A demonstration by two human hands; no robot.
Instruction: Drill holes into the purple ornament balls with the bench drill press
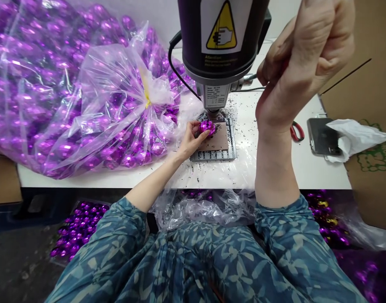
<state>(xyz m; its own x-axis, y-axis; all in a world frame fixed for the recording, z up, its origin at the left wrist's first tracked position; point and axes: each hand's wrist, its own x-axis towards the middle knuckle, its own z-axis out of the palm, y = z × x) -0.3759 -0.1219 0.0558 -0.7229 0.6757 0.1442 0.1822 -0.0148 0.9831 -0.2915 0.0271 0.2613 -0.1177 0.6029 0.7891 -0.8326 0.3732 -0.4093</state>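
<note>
Between the thumb and fingers of my left hand (194, 136) is a shiny purple ball (207, 127), held on a brown board (220, 141) just below the head of a black drill press (221, 67). The board lies on a grey slotted metal base (213, 155). Raised at the upper right, my right hand (306, 54) is wrapped round the press's lever, whose grip is mostly hidden by the fingers. Dark shavings are scattered over the base and around it.
A big clear bag (70, 92) of purple balls, tied with yellow, fills the left of the white table (309, 168). Red-handled scissors (297, 131), a phone (322, 136) and crumpled white tissue (353, 136) lie at the right, beside a cardboard box (376, 185).
</note>
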